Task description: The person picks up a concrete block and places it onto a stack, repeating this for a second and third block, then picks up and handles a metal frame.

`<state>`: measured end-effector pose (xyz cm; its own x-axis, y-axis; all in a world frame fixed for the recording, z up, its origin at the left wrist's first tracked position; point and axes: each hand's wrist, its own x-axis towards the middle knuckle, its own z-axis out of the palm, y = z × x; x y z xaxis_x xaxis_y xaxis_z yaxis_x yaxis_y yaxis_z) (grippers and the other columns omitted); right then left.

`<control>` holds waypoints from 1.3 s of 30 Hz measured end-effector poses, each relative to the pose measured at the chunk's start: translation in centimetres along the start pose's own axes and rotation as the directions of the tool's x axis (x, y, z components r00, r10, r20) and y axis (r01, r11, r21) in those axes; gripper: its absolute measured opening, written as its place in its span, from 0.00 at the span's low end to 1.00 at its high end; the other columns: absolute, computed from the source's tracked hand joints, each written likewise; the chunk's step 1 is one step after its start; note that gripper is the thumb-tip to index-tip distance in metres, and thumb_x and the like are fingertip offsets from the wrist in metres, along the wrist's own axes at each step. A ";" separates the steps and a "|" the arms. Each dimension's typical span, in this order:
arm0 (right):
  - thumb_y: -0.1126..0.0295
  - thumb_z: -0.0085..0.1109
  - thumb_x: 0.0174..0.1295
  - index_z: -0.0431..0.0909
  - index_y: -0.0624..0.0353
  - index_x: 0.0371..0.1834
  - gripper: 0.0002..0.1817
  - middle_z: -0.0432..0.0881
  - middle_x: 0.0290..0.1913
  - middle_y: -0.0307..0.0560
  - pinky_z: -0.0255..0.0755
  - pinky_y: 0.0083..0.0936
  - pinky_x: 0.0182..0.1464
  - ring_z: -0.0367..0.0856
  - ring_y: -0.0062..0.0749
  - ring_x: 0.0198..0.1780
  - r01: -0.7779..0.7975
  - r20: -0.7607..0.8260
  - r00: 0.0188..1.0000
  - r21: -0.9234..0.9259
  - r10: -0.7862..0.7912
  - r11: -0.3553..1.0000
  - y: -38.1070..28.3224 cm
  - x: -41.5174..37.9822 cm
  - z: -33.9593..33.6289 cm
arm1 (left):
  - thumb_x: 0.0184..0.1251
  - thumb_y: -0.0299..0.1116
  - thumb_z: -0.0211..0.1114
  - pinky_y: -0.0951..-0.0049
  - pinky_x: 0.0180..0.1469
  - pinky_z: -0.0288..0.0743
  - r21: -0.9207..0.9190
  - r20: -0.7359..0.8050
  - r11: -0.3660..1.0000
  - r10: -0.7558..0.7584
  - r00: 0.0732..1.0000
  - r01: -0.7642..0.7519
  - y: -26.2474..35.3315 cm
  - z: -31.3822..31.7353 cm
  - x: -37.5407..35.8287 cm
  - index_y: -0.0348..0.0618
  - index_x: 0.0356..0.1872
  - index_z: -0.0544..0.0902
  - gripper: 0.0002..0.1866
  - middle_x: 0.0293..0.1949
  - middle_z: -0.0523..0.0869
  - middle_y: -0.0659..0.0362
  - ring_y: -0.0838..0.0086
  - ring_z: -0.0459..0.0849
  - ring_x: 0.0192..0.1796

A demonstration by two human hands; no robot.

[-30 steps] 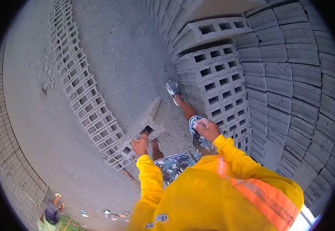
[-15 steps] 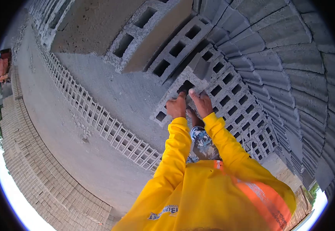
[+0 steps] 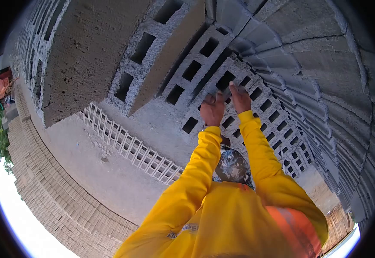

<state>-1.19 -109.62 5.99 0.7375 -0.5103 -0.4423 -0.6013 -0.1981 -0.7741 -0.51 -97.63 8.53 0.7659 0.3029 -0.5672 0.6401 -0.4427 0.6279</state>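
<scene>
A grey hollow concrete block (image 3: 196,113) lies below my hands with its dark cells facing up. My left hand (image 3: 212,111) is closed on it, the fingers curled over the web by the middle cell. Close beside it, my right hand (image 3: 241,99) grips the same block, thumb raised and the other fingers partly hidden. Rows of similar blocks (image 3: 278,117) sit side by side to the right, and more standing blocks (image 3: 183,81) are just beyond.
Tall stacks of blocks (image 3: 325,73) rise on the right, and a large stack (image 3: 84,56) stands at the upper left. A ladder-like row of blocks (image 3: 127,144) crosses the concrete ground (image 3: 80,159). Long brick-like stacks (image 3: 54,172) line the far left.
Both hands and the block have shifted away from my body and slightly right. The block, tilted before, now lies closer against the neighbouring rows. My view has also moved.
</scene>
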 end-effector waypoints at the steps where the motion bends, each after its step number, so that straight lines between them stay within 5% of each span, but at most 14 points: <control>1: 0.37 0.59 0.62 0.79 0.69 0.54 0.39 0.82 0.52 0.62 0.76 0.41 0.56 0.82 0.50 0.53 0.131 -0.098 0.985 -0.090 -0.140 0.987 0.2 -0.9 0.0 | 0.64 0.51 0.66 0.60 0.55 0.79 -0.196 -0.038 0.963 0.180 0.983 -0.184 -2.1 -1.7 -1.5 0.34 0.50 0.85 0.27 0.48 0.89 0.45 0.51 0.89 0.48; 3: 0.42 0.62 0.61 0.78 0.66 0.55 0.35 0.80 0.55 0.58 0.67 0.47 0.63 0.78 0.50 0.58 0.405 -0.064 0.893 -0.323 -0.446 0.856 -1.4 -3.1 -0.9 | 0.68 0.44 0.66 0.62 0.57 0.78 -0.339 -0.103 0.925 0.144 0.984 -0.171 -3.8 -7.2 -4.5 0.32 0.53 0.84 0.23 0.48 0.89 0.45 0.54 0.88 0.49; 5: 0.46 0.64 0.59 0.79 0.64 0.54 0.32 0.80 0.56 0.55 0.61 0.49 0.68 0.74 0.49 0.61 0.569 0.093 0.780 -0.518 -0.619 0.639 -3.0 -3.7 -1.3 | 0.69 0.43 0.67 0.62 0.58 0.76 -0.259 -0.316 0.947 0.101 0.943 -0.189 -9.8 -10.3 -5.1 0.32 0.52 0.84 0.22 0.46 0.89 0.44 0.58 0.87 0.52; 7: 0.49 0.64 0.58 0.80 0.62 0.52 0.29 0.80 0.56 0.52 0.56 0.50 0.69 0.72 0.48 0.63 0.661 0.324 0.696 -0.638 -0.641 0.396 -4.4 -3.9 0.1 | 0.67 0.50 0.67 0.63 0.58 0.74 0.058 -0.468 0.997 0.078 0.880 -0.058 -16.8 -11.4 -4.6 0.31 0.51 0.84 0.28 0.46 0.88 0.43 0.60 0.85 0.54; 9: 0.51 0.65 0.58 0.82 0.62 0.49 0.25 0.82 0.53 0.53 0.51 0.50 0.71 0.71 0.48 0.64 0.674 0.439 0.702 -0.663 -0.561 0.326 -4.1 -2.7 1.2 | 0.65 0.56 0.67 0.63 0.57 0.73 -0.023 -0.143 0.981 -0.192 0.971 0.191 -18.5 -11.8 -3.4 0.29 0.51 0.83 0.33 0.47 0.87 0.42 0.62 0.84 0.54; 12: 0.51 0.66 0.57 0.85 0.61 0.41 0.22 0.86 0.45 0.53 0.49 0.49 0.73 0.74 0.47 0.62 0.665 0.524 0.716 -0.713 -0.461 0.222 -4.2 -1.0 2.3 | 0.60 0.63 0.66 0.63 0.58 0.71 -0.136 0.223 0.884 -0.412 0.883 0.447 -21.5 -10.9 -1.0 0.27 0.52 0.83 0.40 0.49 0.86 0.43 0.62 0.83 0.53; 15: 0.53 0.68 0.55 0.86 0.59 0.34 0.19 0.87 0.41 0.52 0.51 0.48 0.72 0.79 0.47 0.55 0.672 0.580 0.729 -0.707 -0.364 0.220 -4.5 0.4 3.1 | 0.56 0.57 0.72 0.67 0.56 0.72 -0.448 0.244 0.781 -0.362 0.900 0.436 -20.2 -8.6 -0.7 0.30 0.51 0.84 0.36 0.49 0.85 0.51 0.65 0.81 0.49; 20: 0.57 0.71 0.50 0.86 0.57 0.29 0.14 0.88 0.36 0.52 0.59 0.45 0.68 0.83 0.46 0.46 0.697 0.597 0.714 -0.652 -0.366 0.297 -4.0 1.2 3.6 | 0.56 0.41 0.72 0.68 0.55 0.73 -0.629 0.142 0.701 -0.322 0.936 0.336 -22.2 -6.7 -0.5 0.31 0.51 0.83 0.26 0.50 0.85 0.53 0.65 0.82 0.49; 23: 0.59 0.71 0.48 0.85 0.58 0.28 0.14 0.87 0.31 0.53 0.64 0.44 0.62 0.84 0.47 0.41 0.701 0.584 0.710 -0.638 -0.394 0.318 -4.0 1.9 2.9 | 0.50 0.37 0.71 0.69 0.47 0.76 -0.510 0.023 0.723 -0.530 0.848 0.466 -19.9 -6.5 -1.0 0.29 0.47 0.85 0.25 0.44 0.86 0.56 0.68 0.82 0.39; 26: 0.59 0.71 0.46 0.85 0.59 0.25 0.13 0.86 0.29 0.54 0.68 0.44 0.57 0.84 0.49 0.38 0.702 0.571 0.705 -0.644 -0.420 0.304 -4.1 3.8 2.1 | 0.51 0.41 0.73 0.67 0.49 0.74 -0.489 0.101 0.777 -0.400 0.911 0.396 -14.6 -7.3 -1.1 0.25 0.46 0.82 0.28 0.44 0.85 0.49 0.64 0.81 0.44; 36: 0.55 0.73 0.45 0.84 0.61 0.24 0.18 0.85 0.28 0.56 0.69 0.44 0.58 0.83 0.49 0.38 0.685 0.529 0.712 -0.669 -0.461 0.290 -4.2 7.5 0.8 | 0.50 0.45 0.72 0.65 0.41 0.74 -0.597 0.022 0.762 -0.299 0.954 0.253 -13.1 -3.7 1.3 0.23 0.35 0.82 0.27 0.34 0.84 0.47 0.63 0.80 0.36; 39: 0.55 0.74 0.46 0.84 0.62 0.25 0.19 0.85 0.30 0.56 0.68 0.44 0.59 0.83 0.51 0.39 0.699 0.537 0.689 -0.670 -0.486 0.250 -3.4 7.8 0.9 | 0.51 0.44 0.71 0.64 0.39 0.74 -0.420 0.046 0.801 -0.451 0.891 0.427 -12.0 -4.5 1.0 0.25 0.36 0.82 0.25 0.33 0.84 0.49 0.65 0.80 0.35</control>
<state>6.87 -112.15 4.74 0.9658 0.1943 -0.1716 0.1592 -0.9670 -0.1987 -7.20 -88.21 2.84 0.3913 0.4307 -0.8132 0.8650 0.1295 0.4848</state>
